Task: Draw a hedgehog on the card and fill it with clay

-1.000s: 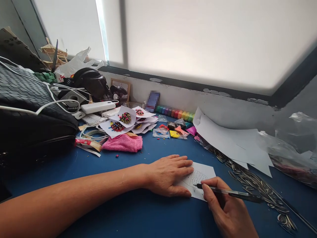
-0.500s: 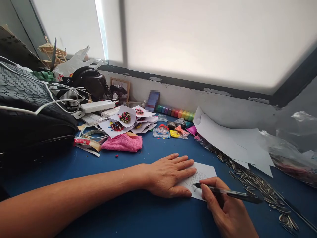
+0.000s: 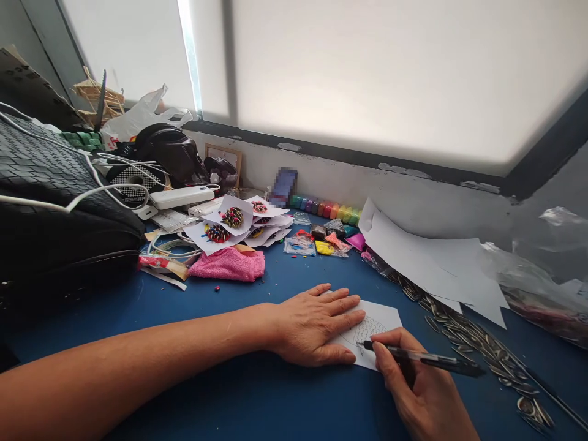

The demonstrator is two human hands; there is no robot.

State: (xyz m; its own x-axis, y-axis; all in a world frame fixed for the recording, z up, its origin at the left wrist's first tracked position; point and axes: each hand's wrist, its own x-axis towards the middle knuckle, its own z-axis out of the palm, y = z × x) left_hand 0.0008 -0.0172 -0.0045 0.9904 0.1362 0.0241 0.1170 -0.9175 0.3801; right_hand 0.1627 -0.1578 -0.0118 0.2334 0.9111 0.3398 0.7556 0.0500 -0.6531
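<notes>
A small white sheet of paper (image 3: pixel 389 315) lies on the blue tabletop, bearing a pen drawing of a rounded shape filled with short marks. My left hand (image 3: pixel 316 327) rests flat on the sheet's left part, fingers spread, covering some of the drawing. My right hand (image 3: pixel 413 373) grips a black pen (image 3: pixel 427 358) with a clear barrel. Its tip touches or hovers just over the paper at the lower edge of the marked area; which of the two I cannot tell. Small pen strokes show just below the tip.
Sunflower seeds (image 3: pixel 482 349) lie at right beside large white sheets (image 3: pixel 427 257). Farther back are clay packets (image 3: pixel 324 247), a pink cloth (image 3: pixel 227 264) and paper cards (image 3: pixel 209 242) with colourful seeded figures. A black bag (image 3: pixel 59 202) stands at left.
A little more pen stroke shows below the tip on the paper. The pen has shifted very slightly; my left hand stays in place.
</notes>
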